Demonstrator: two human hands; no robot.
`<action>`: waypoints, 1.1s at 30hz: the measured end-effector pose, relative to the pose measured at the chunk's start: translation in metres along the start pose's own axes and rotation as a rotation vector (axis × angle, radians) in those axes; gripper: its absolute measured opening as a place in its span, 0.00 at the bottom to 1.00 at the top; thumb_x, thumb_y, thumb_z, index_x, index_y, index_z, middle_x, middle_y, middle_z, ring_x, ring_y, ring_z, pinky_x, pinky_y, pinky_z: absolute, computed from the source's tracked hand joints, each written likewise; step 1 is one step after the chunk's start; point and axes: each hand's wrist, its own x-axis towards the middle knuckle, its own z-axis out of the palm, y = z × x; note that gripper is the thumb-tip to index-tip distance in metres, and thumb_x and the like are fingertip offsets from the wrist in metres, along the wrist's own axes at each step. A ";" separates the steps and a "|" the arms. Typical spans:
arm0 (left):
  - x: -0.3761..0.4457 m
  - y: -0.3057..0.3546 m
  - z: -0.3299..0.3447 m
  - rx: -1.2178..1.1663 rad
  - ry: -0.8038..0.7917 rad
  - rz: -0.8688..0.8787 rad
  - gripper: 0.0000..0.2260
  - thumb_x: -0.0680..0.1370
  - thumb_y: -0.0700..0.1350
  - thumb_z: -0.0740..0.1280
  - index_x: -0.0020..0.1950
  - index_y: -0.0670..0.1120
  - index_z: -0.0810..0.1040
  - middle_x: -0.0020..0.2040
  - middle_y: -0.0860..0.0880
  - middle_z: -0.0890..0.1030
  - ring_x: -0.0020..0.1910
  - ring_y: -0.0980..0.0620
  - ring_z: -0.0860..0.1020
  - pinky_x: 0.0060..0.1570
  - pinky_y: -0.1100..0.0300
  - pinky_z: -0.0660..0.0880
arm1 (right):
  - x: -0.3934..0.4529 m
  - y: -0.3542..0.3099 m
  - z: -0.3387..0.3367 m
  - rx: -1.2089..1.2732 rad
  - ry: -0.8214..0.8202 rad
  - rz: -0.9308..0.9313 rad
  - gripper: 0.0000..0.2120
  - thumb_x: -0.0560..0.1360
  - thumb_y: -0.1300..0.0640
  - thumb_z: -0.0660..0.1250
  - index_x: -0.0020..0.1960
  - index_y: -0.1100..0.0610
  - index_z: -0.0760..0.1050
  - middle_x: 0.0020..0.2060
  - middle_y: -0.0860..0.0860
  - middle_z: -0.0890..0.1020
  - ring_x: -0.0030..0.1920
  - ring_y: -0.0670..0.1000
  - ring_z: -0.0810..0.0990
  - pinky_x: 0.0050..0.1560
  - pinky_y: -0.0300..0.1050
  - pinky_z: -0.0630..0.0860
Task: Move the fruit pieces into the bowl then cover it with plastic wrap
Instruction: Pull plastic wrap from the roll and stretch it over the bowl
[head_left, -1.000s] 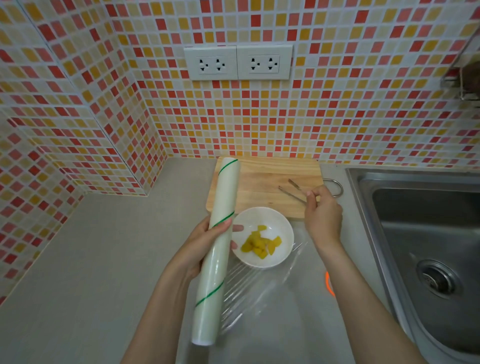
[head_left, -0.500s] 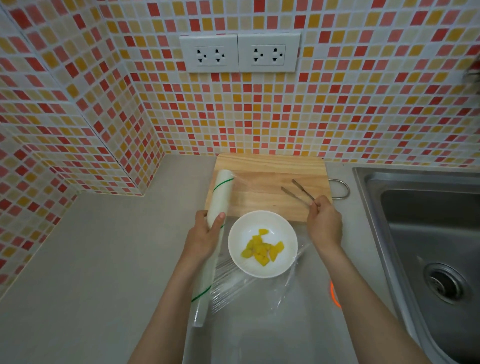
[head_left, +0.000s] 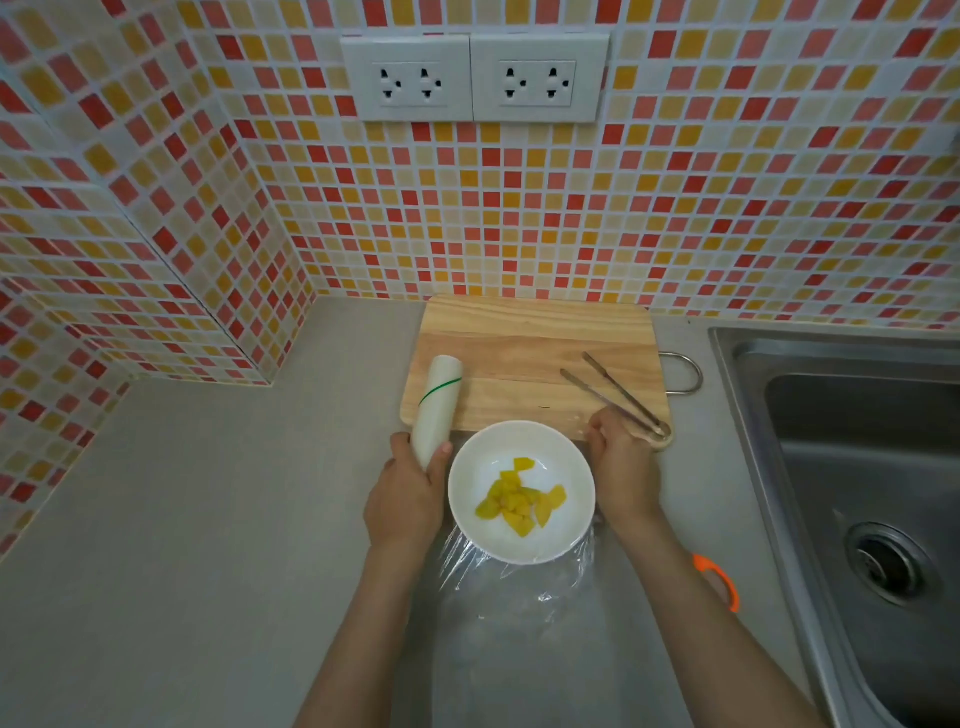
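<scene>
A white bowl (head_left: 467, 483) stands on the grey counter just in front of the wooden cutting board (head_left: 524, 338). Several yellow fruit pieces (head_left: 517, 506) lie in its bottom. My left hand (head_left: 405, 499) grips the roll of plastic wrap (head_left: 439, 405) at the bowl's left side; the roll's far end rests over the board. My right hand (head_left: 621, 467) is at the bowl's right side, fingers pinched on the clear film's edge. The pulled-out film (head_left: 519, 577) lies crinkled on the counter at the bowl's near side.
Metal tongs (head_left: 610, 389) lie on the board's right part, next to my right hand. A steel sink (head_left: 857, 467) fills the right side. An orange handle (head_left: 719, 577) shows beside my right forearm. The tiled wall with two sockets (head_left: 475, 78) stands behind.
My left hand has lowered the roll from a raised tilt to the bowl's left side, far end over the board. My right hand moved closer to the bowl. The film now lies lower.
</scene>
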 end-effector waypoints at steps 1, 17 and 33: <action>-0.002 0.002 0.001 0.012 0.013 -0.007 0.22 0.77 0.61 0.54 0.60 0.45 0.64 0.50 0.40 0.79 0.46 0.37 0.77 0.38 0.53 0.65 | 0.001 -0.001 0.000 -0.020 -0.026 -0.028 0.08 0.77 0.57 0.58 0.48 0.61 0.72 0.38 0.64 0.81 0.40 0.65 0.79 0.35 0.51 0.72; -0.007 0.009 0.004 0.044 0.034 -0.026 0.24 0.77 0.61 0.55 0.64 0.45 0.62 0.52 0.41 0.77 0.47 0.37 0.78 0.38 0.53 0.66 | 0.022 0.004 0.002 -0.156 -0.266 -0.320 0.09 0.71 0.60 0.61 0.32 0.56 0.69 0.33 0.59 0.81 0.35 0.61 0.77 0.30 0.45 0.61; -0.006 0.006 0.004 0.021 0.011 -0.019 0.24 0.76 0.62 0.55 0.63 0.45 0.62 0.53 0.41 0.77 0.48 0.38 0.77 0.40 0.52 0.66 | -0.032 0.001 -0.040 0.286 -0.001 -0.110 0.13 0.75 0.61 0.63 0.59 0.59 0.72 0.54 0.57 0.77 0.53 0.53 0.77 0.54 0.49 0.75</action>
